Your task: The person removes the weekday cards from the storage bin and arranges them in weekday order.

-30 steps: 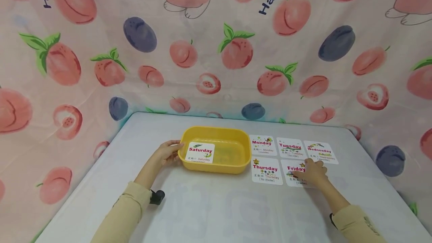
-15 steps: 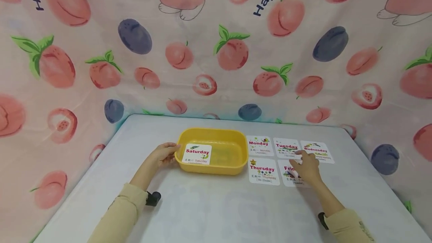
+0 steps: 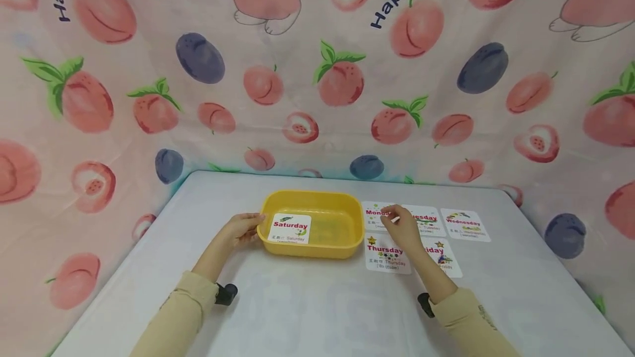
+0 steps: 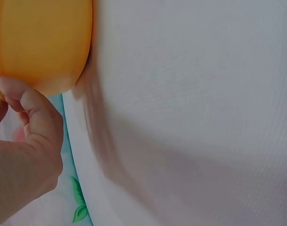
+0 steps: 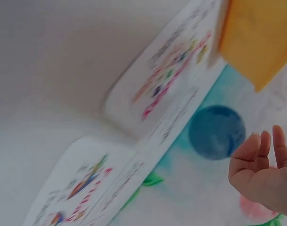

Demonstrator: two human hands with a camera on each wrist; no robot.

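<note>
My left hand pinches the left rim of a yellow plastic basin, thumb and fingers on either side of the edge in the left wrist view. Inside the basin a card reading Saturday leans at the left. To the basin's right, my right hand is over the cards with nothing in it, its fingers loosely bent. It partly covers the Monday card, the Tuesday card and the Friday card. The Thursday card lies in the front row, the Wednesday card at the back right.
All stands on a white table. Behind it hangs a cloth printed with peaches and plums, which rises right from the table's back edge. A black wrist strap piece shows below the left sleeve.
My right hand has left the Friday card and moved left, over the Tuesday and Monday cards toward the basin. The left hand keeps its hold on the rim.
</note>
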